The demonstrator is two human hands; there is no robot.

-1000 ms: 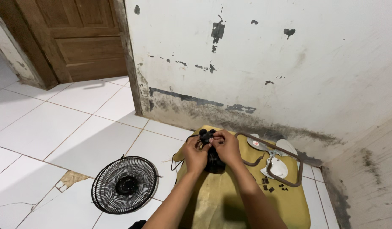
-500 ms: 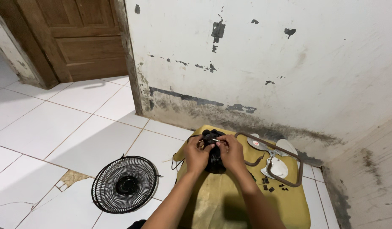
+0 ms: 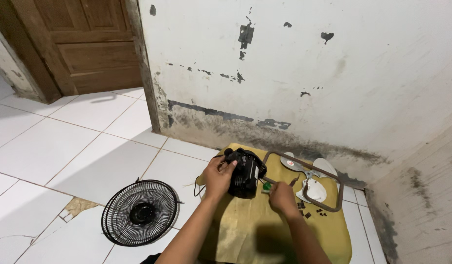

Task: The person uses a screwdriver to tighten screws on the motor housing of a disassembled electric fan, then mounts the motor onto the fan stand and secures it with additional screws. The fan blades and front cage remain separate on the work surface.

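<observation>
My left hand (image 3: pixel 217 174) grips a black fan motor housing (image 3: pixel 244 172) and holds it tilted above a yellow cloth (image 3: pixel 250 227) on the floor. My right hand (image 3: pixel 282 196) has come off the motor and rests low on the cloth to its right, pinching a small tool with a green handle (image 3: pixel 267 186). Just right of that hand lie a brown metal tube frame (image 3: pixel 304 182), white fan blades (image 3: pixel 315 188) and several small black parts (image 3: pixel 311 213).
A round black fan grille (image 3: pixel 140 212) lies on the white tiled floor to the left. A stained white wall (image 3: pixel 294 73) stands behind the cloth, a second wall closes the right side, and a wooden door (image 3: pixel 84 44) is at upper left.
My right hand left the top of the motor and dropped to the cloth on the right, now with a green-handled tool. My left hand tilted the motor.
</observation>
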